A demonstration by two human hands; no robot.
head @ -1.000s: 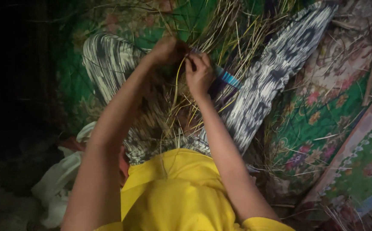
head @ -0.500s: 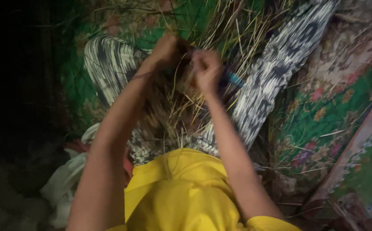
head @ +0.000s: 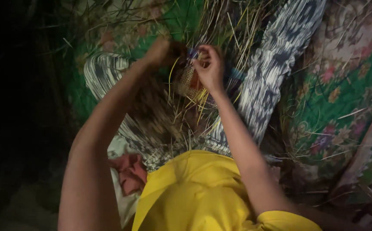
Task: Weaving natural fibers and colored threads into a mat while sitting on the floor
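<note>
A small woven piece (head: 187, 81) of tan straw with reddish parts sits over my lap, between my two hands. My left hand (head: 160, 50) grips its far left edge together with some straw. My right hand (head: 210, 67) pinches a strand and a blue and purple bit (head: 193, 53) at its upper right. Yellow straw strands (head: 201, 99) hang loose below the piece. A blue striped object (head: 236, 75) shows just behind my right hand, partly hidden.
Loose straw (head: 233, 25) lies heaped over my black-and-white patterned trousers (head: 263, 72) and the green floral mat (head: 344, 98). White and pink cloth (head: 126, 171) is bunched at my left hip. The left side is dark.
Both hands shifted slightly up and right with the woven piece. My right hand opened from a blurred fist into a pinch, and the piece shows more clearly below it.
</note>
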